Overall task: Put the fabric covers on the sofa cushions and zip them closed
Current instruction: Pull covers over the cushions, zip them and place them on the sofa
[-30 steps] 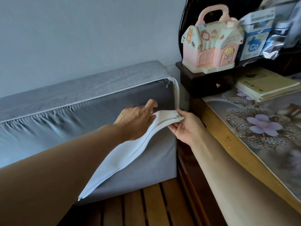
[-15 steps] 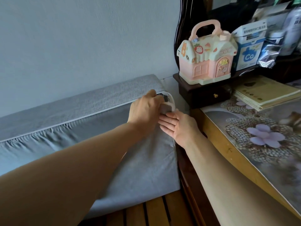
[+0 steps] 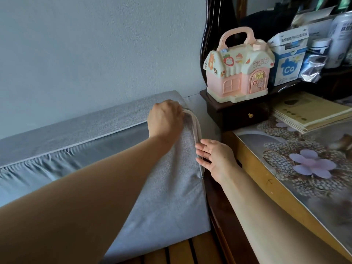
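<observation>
Grey cushion (image 3: 162,187) stands on its long edge on the wooden slat seat (image 3: 182,252), leaning at the wall, its right end just beside the dark wooden sofa arm (image 3: 219,216). The grey fabric cover (image 3: 99,128) is mostly on; at the top right corner a pale strip of the cover opening (image 3: 196,128) gapes, inner edge showing. Your left hand (image 3: 165,119) is curled over that top corner, knuckles up, fingers tucked behind the flap; looks like it's pinching fabric or the zip pull, but you can't tell which since the fingertips are hidden. Your right hand (image 3: 215,155) is flat and spread, holding nothing, fingertips touching the cushion's right end just below the opening, palm facing the fabric. Both forearms reach forward, left one long across the cushion face, right one along the sofa arm. Step in hand, as a judgement: closing the opening at this corner. To do it well, keep the right palm pressing the end fabric so both zip edges lie together and taut, tuck the pale edge inside first, then draw the pull along the seam in line with the teeth, not outward. Watch for loose fabric catching in the zip. The side table (image 3: 266,164) with the pink toy house (image 3: 238,73) sits near on the right; keep that elbow in.
</observation>
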Demonstrator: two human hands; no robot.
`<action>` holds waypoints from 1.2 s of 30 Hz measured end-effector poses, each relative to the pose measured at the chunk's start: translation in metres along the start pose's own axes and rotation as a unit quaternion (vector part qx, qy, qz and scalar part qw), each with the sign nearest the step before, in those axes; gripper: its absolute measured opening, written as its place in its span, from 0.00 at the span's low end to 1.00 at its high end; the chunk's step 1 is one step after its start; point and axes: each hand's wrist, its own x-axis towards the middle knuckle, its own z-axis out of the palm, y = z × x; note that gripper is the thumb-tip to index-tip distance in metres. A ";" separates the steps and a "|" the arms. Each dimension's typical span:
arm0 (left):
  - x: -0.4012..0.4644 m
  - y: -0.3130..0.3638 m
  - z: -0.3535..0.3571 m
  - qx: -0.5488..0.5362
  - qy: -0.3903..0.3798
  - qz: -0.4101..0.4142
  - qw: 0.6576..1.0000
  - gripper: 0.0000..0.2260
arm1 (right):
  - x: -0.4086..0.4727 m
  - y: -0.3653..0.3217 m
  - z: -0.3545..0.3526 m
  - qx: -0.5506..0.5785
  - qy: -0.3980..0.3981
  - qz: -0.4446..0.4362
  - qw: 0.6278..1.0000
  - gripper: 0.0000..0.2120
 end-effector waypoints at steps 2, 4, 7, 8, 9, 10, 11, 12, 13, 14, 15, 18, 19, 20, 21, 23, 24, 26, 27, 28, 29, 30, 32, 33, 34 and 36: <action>0.000 0.003 0.000 -0.005 0.010 -0.012 1.000 0.06 | 0.002 0.009 -0.005 -0.012 0.006 -0.010 1.000 0.11; -0.003 0.004 0.003 -0.008 0.025 -0.011 1.000 0.04 | 0.005 0.021 -0.013 -0.021 0.012 -0.025 0.999 0.13; -0.008 0.001 0.012 -0.026 0.052 -0.014 0.998 0.04 | 0.013 0.043 -0.025 -0.032 0.026 -0.036 0.998 0.14; -0.008 0.000 0.013 -0.025 0.057 -0.018 0.998 0.04 | 0.017 0.049 -0.029 -0.036 0.035 -0.035 0.998 0.14; -0.008 -0.001 0.014 -0.019 0.061 -0.017 0.998 0.04 | 0.021 0.057 -0.033 -0.040 0.044 -0.033 0.998 0.14; -0.008 -0.002 0.014 -0.011 0.066 -0.012 0.998 0.04 | 0.026 0.066 -0.037 -0.042 0.053 -0.032 0.997 0.15; -0.008 -0.002 0.015 -0.002 0.070 -0.004 0.998 0.04 | 0.031 0.073 -0.040 -0.043 0.061 -0.030 0.997 0.15; -0.007 -0.004 0.016 0.005 0.073 0.003 0.997 0.04 | 0.037 0.080 -0.043 -0.043 0.070 -0.025 0.996 0.15; -0.008 -0.004 0.018 0.011 0.076 0.011 0.997 0.04 | 0.041 0.087 -0.045 -0.042 0.075 -0.020 0.996 0.16; -0.008 -0.006 0.020 0.016 0.080 0.017 0.997 0.05 | 0.045 0.093 -0.046 -0.042 0.077 -0.014 0.996 0.16; -0.007 -0.007 0.021 0.022 0.085 0.021 0.996 0.05 | 0.050 0.099 -0.047 -0.041 0.075 -0.008 0.996 0.16; -0.007 -0.010 0.025 0.028 0.097 0.025 0.995 0.06 | 0.059 0.112 -0.046 -0.023 0.062 0.007 0.998 0.17; -0.006 -0.010 0.026 0.027 0.100 0.025 0.994 0.06 | 0.061 0.114 -0.046 -0.009 0.057 0.008 0.998 0.18; -0.005 -0.011 0.026 0.026 0.100 0.026 0.994 0.05 | 0.062 0.117 -0.044 0.005 0.055 0.008 0.998 0.19; -0.005 -0.011 0.026 0.025 0.101 0.027 0.994 0.05 | 0.063 0.118 -0.044 0.016 0.055 0.006 0.998 0.19; -0.003 -0.011 0.026 0.028 0.103 0.027 0.994 0.05 | 0.065 0.118 -0.042 0.022 0.059 -0.003 0.998 0.19; -0.002 -0.011 0.026 0.030 0.104 0.027 0.994 0.05 | 0.065 0.117 -0.042 0.019 0.061 -0.008 0.998 0.19; -0.002 -0.011 0.027 0.028 0.106 0.030 0.994 0.05 | 0.064 0.114 -0.042 0.007 0.066 -0.021 0.998 0.20; -0.002 -0.012 0.026 0.026 0.106 0.032 0.994 0.05 | 0.064 0.111 -0.041 0.003 0.071 -0.026 0.997 0.20; -0.003 -0.012 0.026 0.024 0.104 0.033 0.994 0.05 | 0.064 0.109 -0.040 0.002 0.077 -0.027 0.997 0.20; -0.003 -0.011 0.026 0.023 0.101 0.033 0.994 0.05 | 0.064 0.108 -0.038 0.000 0.087 -0.021 0.996 0.19; -0.003 -0.011 0.025 0.022 0.097 0.031 0.995 0.05 | 0.066 0.107 -0.037 -0.003 0.101 -0.011 0.995 0.18; -0.002 -0.010 0.023 0.020 0.090 0.026 0.995 0.05 | 0.066 0.106 -0.033 -0.012 0.124 0.015 0.992 0.16; -0.002 -0.009 0.023 0.022 0.086 0.025 0.996 0.05 | 0.064 0.105 -0.030 -0.020 0.123 0.029 0.992 0.16; -0.003 -0.009 0.023 0.024 0.082 0.024 0.996 0.05 | 0.063 0.103 -0.029 -0.031 0.122 0.035 0.991 0.16; -0.003 -0.009 0.024 0.027 0.078 0.021 0.996 0.05 | 0.063 0.103 -0.030 -0.036 0.127 0.040 0.990 0.18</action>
